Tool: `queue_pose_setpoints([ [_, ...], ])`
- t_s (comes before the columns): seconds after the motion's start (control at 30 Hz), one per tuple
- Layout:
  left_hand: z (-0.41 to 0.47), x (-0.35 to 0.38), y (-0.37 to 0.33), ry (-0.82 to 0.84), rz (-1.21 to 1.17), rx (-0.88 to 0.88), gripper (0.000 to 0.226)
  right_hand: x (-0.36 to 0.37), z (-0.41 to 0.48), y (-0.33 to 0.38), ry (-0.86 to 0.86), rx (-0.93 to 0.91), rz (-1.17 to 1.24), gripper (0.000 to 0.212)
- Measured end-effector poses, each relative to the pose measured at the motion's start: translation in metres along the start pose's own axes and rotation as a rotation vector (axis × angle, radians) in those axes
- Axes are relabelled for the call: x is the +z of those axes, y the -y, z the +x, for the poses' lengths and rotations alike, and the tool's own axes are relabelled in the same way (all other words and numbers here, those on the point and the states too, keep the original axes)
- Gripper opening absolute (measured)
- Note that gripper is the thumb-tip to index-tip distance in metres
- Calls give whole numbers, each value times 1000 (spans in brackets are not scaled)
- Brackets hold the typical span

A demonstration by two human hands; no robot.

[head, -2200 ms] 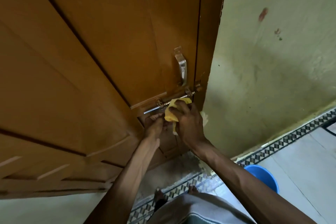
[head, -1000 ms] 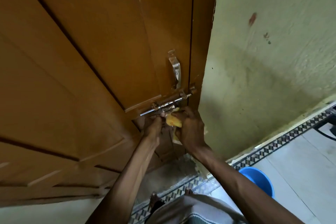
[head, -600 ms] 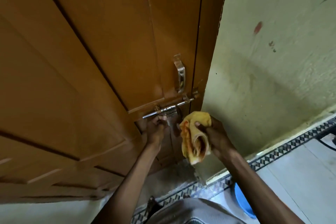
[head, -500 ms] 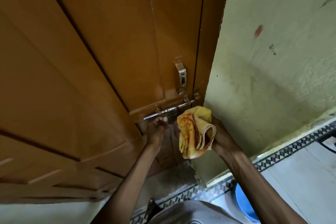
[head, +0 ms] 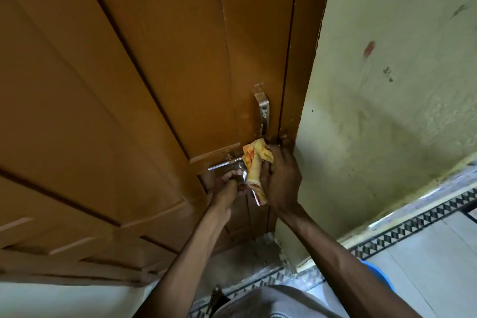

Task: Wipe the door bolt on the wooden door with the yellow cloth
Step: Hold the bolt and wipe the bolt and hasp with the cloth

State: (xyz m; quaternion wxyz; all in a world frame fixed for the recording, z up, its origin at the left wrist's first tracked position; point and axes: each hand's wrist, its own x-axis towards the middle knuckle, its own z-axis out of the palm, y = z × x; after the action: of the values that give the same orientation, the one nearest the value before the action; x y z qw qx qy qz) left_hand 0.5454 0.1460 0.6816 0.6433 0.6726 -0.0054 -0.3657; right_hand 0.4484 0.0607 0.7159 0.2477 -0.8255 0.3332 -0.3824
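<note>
Stained pale-green wall; black-and-white patterned floor border; blue tub, perhaps a bucket.

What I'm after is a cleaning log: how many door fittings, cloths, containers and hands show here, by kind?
Metal door fittings: 2 (door bolt, door handle)
Cloths: 1 (yellow cloth)
Containers: 1 (blue container, mostly hidden by the arm)
Hands: 2 (left hand, right hand)
Total: 6

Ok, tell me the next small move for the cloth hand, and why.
Probably slide the yellow cloth left along the door bolt. The right hand presses it on the bolt's frame end, while the rod's left stretch shows bare; the left hand holds the bolt's lever below.
</note>
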Motion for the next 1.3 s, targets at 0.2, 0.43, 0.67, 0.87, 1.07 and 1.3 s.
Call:
queue_pose_setpoints([
  [0.2, -6, -4, -4, 67, -25, -50, 22, -9, -26, 11, 329, 17, -272, 59],
  [0.43, -10, -1, -12, 41, -78, -95, 16, -5, -19, 11, 271, 0, -220, 43],
  [0.67, -11, 7, -16, -36, -29, -77, 12, -25, -46, -1, 352, 189, -149, 40],
  [0.87, -11, 11, -13, -79, -35, -36, 20, -17, -38, -6, 205, 323, 22, 39],
  [1.07, -10, 13, -11, -104, -7, -21, 20, -7, -40, -16, 62, 451, 176, 42],
  [1.3, -10, 16, -13, -87, 11, -46, 12, 4, -42, -13, -31, 415, 205, 39],
])
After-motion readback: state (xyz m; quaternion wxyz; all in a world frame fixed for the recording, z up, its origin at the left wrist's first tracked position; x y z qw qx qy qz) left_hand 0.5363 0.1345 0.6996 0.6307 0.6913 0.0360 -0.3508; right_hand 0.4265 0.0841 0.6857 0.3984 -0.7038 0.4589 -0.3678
